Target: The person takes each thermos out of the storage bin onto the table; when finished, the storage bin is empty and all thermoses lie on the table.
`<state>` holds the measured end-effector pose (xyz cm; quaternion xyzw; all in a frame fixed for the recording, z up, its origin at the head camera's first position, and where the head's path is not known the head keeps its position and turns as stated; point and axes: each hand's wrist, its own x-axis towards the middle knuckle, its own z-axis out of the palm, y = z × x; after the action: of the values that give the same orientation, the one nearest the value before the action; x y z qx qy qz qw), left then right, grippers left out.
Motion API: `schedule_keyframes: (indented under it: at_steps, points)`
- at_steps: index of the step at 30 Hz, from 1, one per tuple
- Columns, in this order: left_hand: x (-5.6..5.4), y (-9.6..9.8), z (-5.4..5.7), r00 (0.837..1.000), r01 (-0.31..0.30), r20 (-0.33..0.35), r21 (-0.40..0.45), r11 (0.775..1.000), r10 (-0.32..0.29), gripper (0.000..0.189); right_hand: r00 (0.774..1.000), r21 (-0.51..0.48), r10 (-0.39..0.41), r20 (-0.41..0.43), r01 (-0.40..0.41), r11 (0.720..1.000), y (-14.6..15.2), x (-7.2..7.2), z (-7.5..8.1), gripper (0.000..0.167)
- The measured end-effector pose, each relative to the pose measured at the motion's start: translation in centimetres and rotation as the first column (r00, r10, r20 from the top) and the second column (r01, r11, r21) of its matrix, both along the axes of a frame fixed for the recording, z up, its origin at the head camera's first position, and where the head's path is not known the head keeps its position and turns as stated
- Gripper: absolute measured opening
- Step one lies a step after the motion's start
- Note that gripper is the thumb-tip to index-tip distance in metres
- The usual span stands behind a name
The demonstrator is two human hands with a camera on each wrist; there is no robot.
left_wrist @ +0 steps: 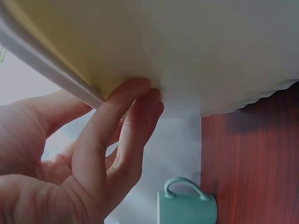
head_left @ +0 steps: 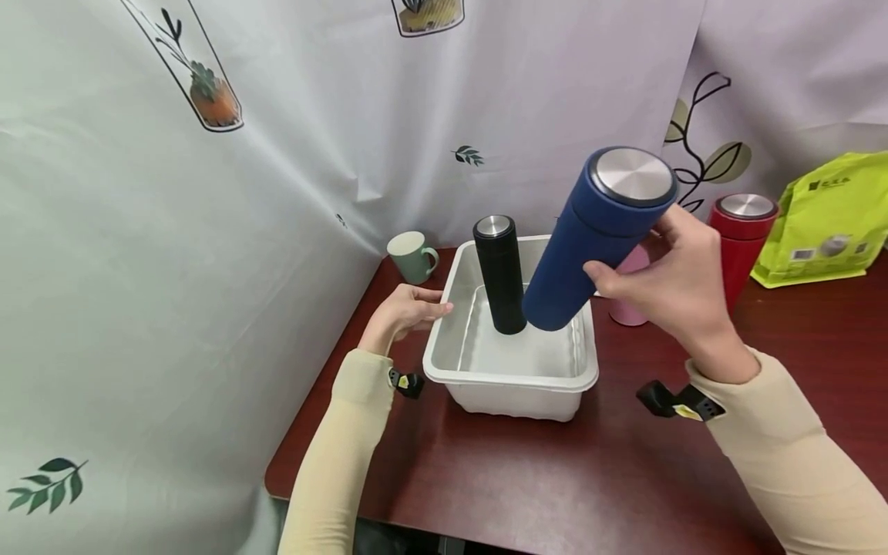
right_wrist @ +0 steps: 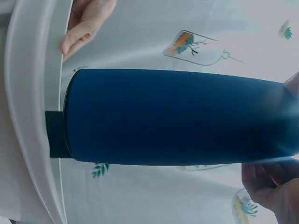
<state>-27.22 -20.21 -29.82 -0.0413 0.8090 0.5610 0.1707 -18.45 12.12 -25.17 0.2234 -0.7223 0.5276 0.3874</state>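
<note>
Blue flask, black flask and red flask all rock silvery tops. White tub, minty green mug, lime bag, cream sleeves, reddish-brown wood-grain table, plus pale greyish cloth printed with leafy sprigs and jarred plants.

The space is enclosed by pale grey-white sheeting, which is hung in soft folds and creases behind and along the left of the tabletop. A plant in an orange pot is printed high on the left, framed by a dark outline, and another framed motif is cut off by the upper edge of the head view. Leaf sprigs are scattered lower down, and a curling black-lined stem is shown at the right. The tabletop is finished in reddish-brown wood tone, rounded at its near left corner, and softly streaked by reflected light.
</note>
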Motion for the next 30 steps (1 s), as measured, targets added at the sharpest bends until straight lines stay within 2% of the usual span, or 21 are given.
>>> schedule_keyframes:
  at_steps: [12, 16, 18, 21, 26, 30]
  points:
    - [-0.1, -0.1, -0.1, 1.000, -0.003, 0.001, -0.034, 0.999, 0.003, 0.052, 0.996, -0.038, -0.062, -0.059, 0.060, 0.997, 3.3, 1.3, 0.2, 0.058]
    - [0.0, -0.1, 0.0, 1.000, -0.014, -0.003, -0.044, 0.999, 0.014, 0.052, 0.996, -0.064, -0.052, -0.066, 0.048, 0.997, 4.2, 1.6, 0.4, 0.058]
    - [0.0, -0.1, -0.1, 1.000, -0.016, -0.004, -0.043, 0.999, 0.016, 0.052, 0.997, -0.079, -0.055, -0.057, 0.051, 0.996, 4.6, 1.7, 0.4, 0.061]
    - [0.1, -0.1, -0.1, 1.000, -0.013, 0.002, -0.031, 0.999, 0.013, 0.052, 0.994, -0.080, -0.103, -0.032, 0.100, 0.992, 5.3, 2.0, 0.0, 0.063]
    - [0.0, 0.0, 0.0, 1.000, -0.009, 0.004, -0.018, 1.000, 0.009, 0.053, 0.983, -0.070, -0.186, 0.013, 0.186, 0.980, 6.4, 2.2, -1.0, 0.065]
    - [0.0, -0.1, 0.1, 1.000, -0.010, 0.005, -0.028, 1.000, 0.010, 0.052, 0.977, -0.080, -0.207, 0.043, 0.210, 0.974, 7.4, 2.2, -1.9, 0.067]
